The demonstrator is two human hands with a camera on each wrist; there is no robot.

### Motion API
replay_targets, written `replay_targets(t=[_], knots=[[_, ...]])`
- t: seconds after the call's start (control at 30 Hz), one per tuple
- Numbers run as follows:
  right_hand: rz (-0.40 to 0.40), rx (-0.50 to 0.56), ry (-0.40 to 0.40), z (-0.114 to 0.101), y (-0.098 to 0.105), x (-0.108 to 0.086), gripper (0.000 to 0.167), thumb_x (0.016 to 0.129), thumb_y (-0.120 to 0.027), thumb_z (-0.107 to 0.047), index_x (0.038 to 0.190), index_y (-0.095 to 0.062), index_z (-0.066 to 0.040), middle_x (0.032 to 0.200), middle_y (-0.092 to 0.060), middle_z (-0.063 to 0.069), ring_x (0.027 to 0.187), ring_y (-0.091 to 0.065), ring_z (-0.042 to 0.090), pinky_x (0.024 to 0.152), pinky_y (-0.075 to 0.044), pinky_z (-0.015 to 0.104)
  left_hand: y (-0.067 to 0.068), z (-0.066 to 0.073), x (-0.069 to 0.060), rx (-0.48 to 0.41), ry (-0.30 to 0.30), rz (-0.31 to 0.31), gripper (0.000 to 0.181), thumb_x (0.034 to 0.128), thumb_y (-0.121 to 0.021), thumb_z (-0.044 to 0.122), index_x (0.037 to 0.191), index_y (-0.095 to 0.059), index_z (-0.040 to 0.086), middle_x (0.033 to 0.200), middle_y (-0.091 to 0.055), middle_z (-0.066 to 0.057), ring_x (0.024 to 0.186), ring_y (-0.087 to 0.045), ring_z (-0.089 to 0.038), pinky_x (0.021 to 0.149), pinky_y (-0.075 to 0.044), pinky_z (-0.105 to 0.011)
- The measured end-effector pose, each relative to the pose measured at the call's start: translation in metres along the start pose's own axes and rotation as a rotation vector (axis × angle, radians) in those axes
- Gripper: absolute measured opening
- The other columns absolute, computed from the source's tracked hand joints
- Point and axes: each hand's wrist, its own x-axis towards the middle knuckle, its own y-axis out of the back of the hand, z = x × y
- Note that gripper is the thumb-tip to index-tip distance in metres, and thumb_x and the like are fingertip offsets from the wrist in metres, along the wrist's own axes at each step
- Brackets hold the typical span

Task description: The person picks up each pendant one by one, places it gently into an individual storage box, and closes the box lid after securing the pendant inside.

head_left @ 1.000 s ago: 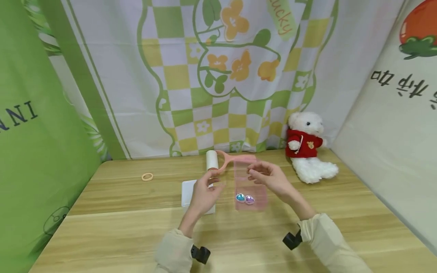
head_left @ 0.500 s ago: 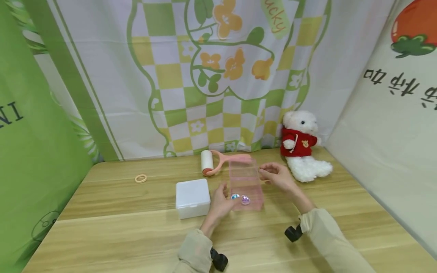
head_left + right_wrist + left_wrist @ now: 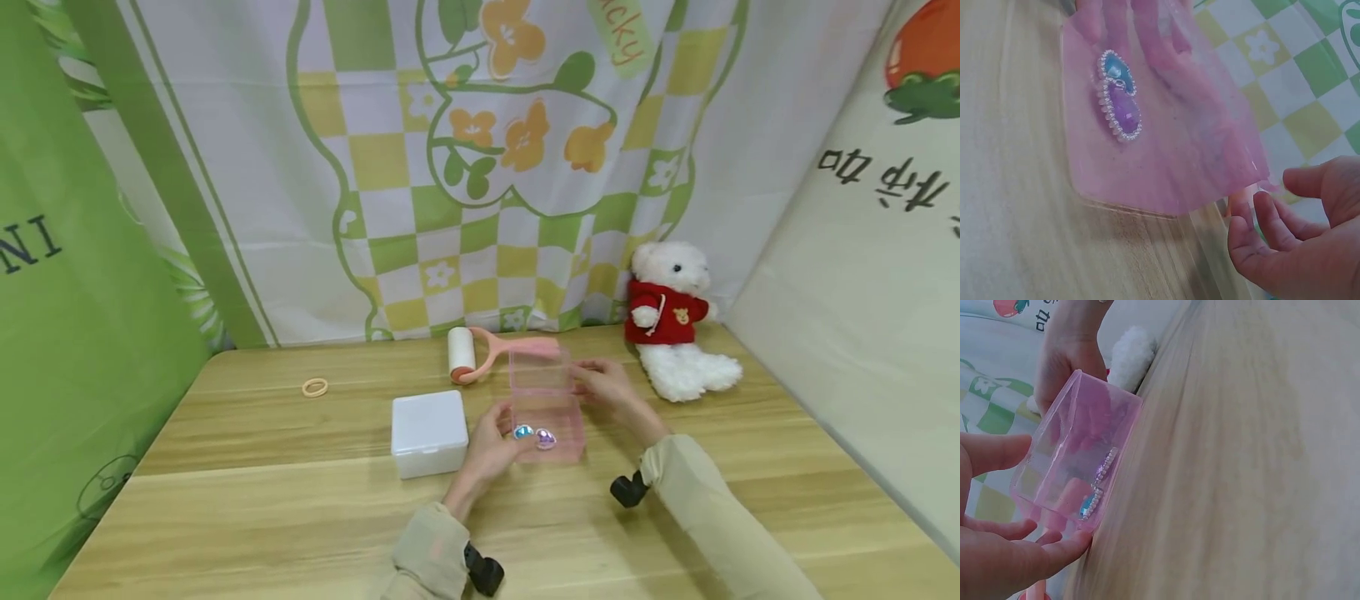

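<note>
A see-through pink plastic box (image 3: 562,421) stands on the table with its hinged lid (image 3: 542,371) raised at the back. Inside lie a blue gem piece (image 3: 523,431) and a purple gem piece (image 3: 546,439), both edged with small white beads. My left hand (image 3: 491,446) holds the box's left side, thumb and fingers spread around it in the left wrist view. At the lid's right edge, my right hand (image 3: 607,387) pinches near the corner; in the right wrist view its thumb (image 3: 1304,181) and fingertips meet there. Part of the right fingers shows through the plastic.
A white lidded box (image 3: 429,433) stands left of the left hand. Behind lies a lint roller (image 3: 461,354) with a pink handle. A wooden-looking ring (image 3: 315,387) lies far left. A white plush bear (image 3: 667,317) in red sits at the back right.
My left hand has moved right from over the white box to the pink box's left side. My right hand has come to the lid's right edge, and the lid now stands raised.
</note>
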Motion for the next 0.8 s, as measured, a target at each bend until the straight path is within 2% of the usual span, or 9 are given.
replay_targets(t=[0.2, 0.47, 0.6, 0.8], knots=[[0.0, 0.016, -0.023, 0.001, 0.005, 0.002, 0.048, 0.099, -0.05, -0.012, 0.134, -0.039, 0.019, 0.112, -0.059, 0.023, 0.071, -0.062, 0.007, 0.067, -0.054, 0.024, -0.005, 0.003, 0.0, -0.015, -0.018, -0.023, 0.071, 0.0761, -0.077, 0.004, 0.138, -0.043, -0.003, 0.128, -0.053, -0.024, 0.115, -0.054, -0.036, 0.094, -0.046, -0.044], [-0.012, 0.019, 0.017, -0.008, 0.01, -0.005, 0.042, 0.097, -0.053, -0.011, 0.13, -0.043, 0.014, 0.093, -0.061, 0.004, 0.075, -0.059, 0.008, 0.072, -0.053, 0.029, -0.005, 0.005, -0.003, 0.031, -0.004, 0.002, 0.073, 0.0761, -0.077, 0.008, 0.139, -0.042, -0.002, 0.133, -0.049, -0.025, 0.121, -0.049, -0.039, 0.101, -0.04, -0.048], [-0.018, 0.008, 0.078, -0.011, 0.009, -0.016, 0.039, 0.097, -0.055, -0.012, 0.128, -0.046, 0.011, 0.1, -0.063, 0.005, 0.081, -0.063, 0.012, 0.077, -0.053, 0.033, -0.004, 0.004, -0.004, 0.034, -0.014, 0.019, 0.072, 0.0763, -0.077, 0.007, 0.139, -0.042, -0.002, 0.133, -0.048, -0.026, 0.121, -0.048, -0.04, 0.103, -0.038, -0.049], [-0.006, -0.001, 0.155, -0.005, 0.006, -0.036, 0.037, 0.097, -0.056, -0.011, 0.126, -0.047, 0.012, 0.115, -0.06, 0.014, 0.091, -0.064, 0.017, 0.08, -0.053, 0.036, -0.003, 0.003, -0.005, 0.033, -0.018, 0.041, 0.07, 0.0792, -0.074, 0.006, 0.139, -0.039, -0.004, 0.13, -0.049, -0.027, 0.117, -0.05, -0.04, 0.1, -0.04, -0.049]])
